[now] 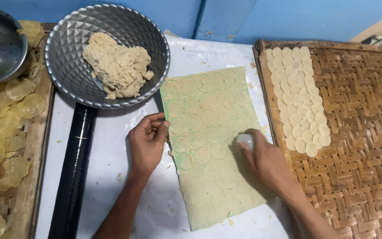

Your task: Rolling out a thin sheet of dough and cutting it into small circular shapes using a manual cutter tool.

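Head view, looking straight down at a bench (pixel 111 132) covered in white plastic; a long rectangle of thin, pale rolled dough (pixel 211 146) lies in the middle, its upper two thirds already marked with rows of pressed circles, its lower third smooth. The right hand (pixel 266 163) rests on the sheet's right side, fingers curled and pressed together around a small round white cutter (pixel 245 140) at the edge of the marked area; the left hand (pixel 147 141) lies at the sheet's left edge, fingers loosely curled, fingertips touching the dough to pin it. A dimpled metal bowl (pixel 67 66) above holds a lump of unrolled dough (pixel 118 66); a black rolling pin (pixel 74 168) lies on the left of the bench; a woven bamboo tray (pixel 354 146) on the right carries overlapping rows of cut rounds (pixel 299 102); a second tray (pixel 29 150) at far left holds yellowish, dried-looking discs (pixel 5 124).

As a judgement: good cutting here means pressing straight down with even weight, giving a slight twist so each round frees cleanly; setting every circle just beside the last wastes little dough; keeping the left hand flat near the cutter should stop the thin sheet sliding or wrinkling on the slick plastic.
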